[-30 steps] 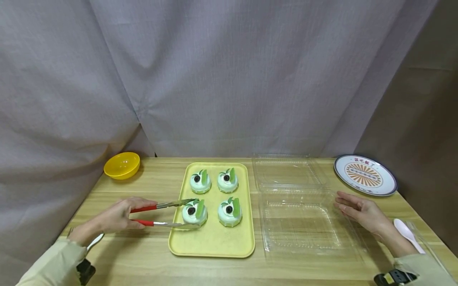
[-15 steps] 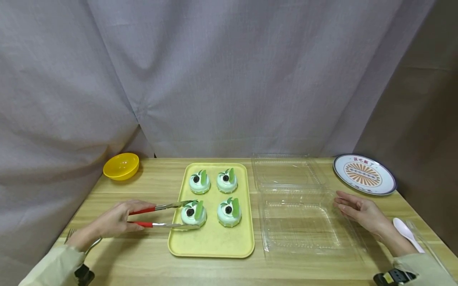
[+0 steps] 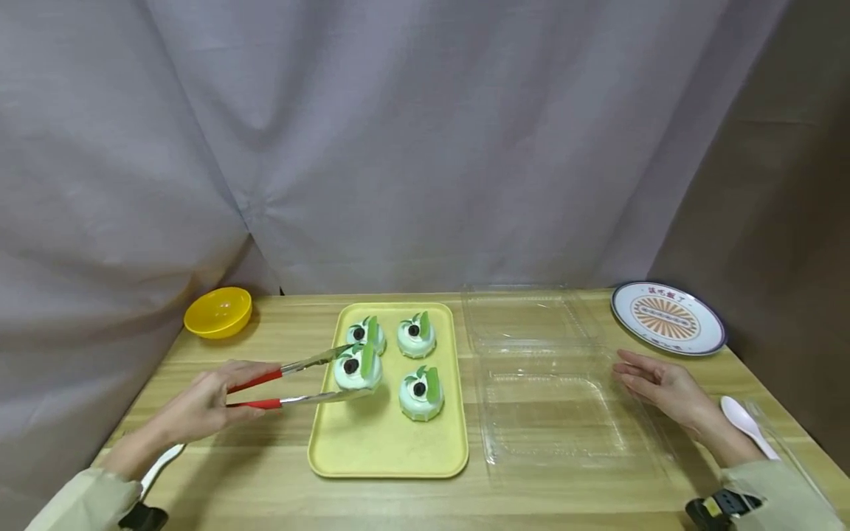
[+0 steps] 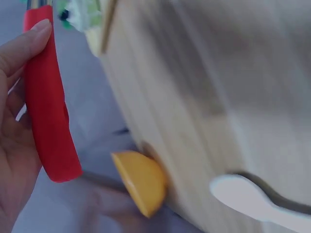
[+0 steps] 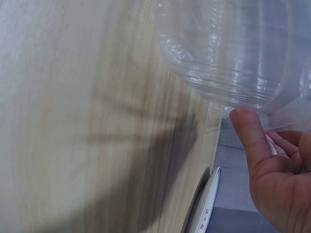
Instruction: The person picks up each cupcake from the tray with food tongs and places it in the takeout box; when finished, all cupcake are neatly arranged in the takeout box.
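With the fingers of the left hand (image 3: pixel 206 404) and right hand (image 3: pixel 671 391) both clamped on something, works at a wooden table (image 3: pixel 571 509), pinching with the right the rim of a clear container (image 3: pixel 561 417) lying just right of a yellow tray (image 3: pixel 398 457). Grips in the left red-handled tongs (image 3: pixel 265 404) reaching over the tray's left edge, and holds between their tips one pale green cupcake (image 3: pixel 355 375), raised above the tray, with three more cupcakes (image 3: pixel 420 405) sitting on it.
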`<state>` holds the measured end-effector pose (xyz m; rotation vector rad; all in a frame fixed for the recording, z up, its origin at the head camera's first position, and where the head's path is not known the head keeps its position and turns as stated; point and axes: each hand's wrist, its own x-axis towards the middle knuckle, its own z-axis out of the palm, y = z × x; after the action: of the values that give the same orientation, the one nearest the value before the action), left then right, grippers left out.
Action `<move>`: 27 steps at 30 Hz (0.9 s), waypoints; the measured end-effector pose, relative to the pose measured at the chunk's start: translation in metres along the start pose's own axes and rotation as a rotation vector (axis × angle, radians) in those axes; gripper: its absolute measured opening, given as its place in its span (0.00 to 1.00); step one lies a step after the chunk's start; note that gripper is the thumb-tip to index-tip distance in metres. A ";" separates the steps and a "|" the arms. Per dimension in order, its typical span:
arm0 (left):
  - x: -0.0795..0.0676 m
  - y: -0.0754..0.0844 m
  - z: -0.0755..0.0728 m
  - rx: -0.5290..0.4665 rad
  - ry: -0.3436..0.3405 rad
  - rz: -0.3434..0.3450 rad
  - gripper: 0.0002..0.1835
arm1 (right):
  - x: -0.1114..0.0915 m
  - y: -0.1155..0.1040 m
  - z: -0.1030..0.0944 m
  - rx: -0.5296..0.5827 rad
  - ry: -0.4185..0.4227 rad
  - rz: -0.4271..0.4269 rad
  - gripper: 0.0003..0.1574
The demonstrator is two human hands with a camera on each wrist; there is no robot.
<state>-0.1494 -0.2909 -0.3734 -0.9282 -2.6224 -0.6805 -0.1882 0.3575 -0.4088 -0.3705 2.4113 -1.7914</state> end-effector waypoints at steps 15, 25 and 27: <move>0.105 0.106 0.069 -0.121 -0.047 0.041 0.30 | -0.006 -0.020 0.008 -0.167 0.085 0.153 0.35; 0.153 0.173 0.132 -0.276 -0.161 -0.004 0.27 | -0.006 -0.022 0.011 -0.149 0.101 0.144 0.34; 0.158 0.182 0.139 -0.291 -0.187 -0.023 0.26 | -0.007 -0.022 0.010 -0.144 0.105 0.144 0.33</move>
<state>-0.1647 -0.0134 -0.3665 -1.0909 -2.7458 -1.0502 -0.1769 0.3445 -0.3913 -0.1142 2.5730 -1.6213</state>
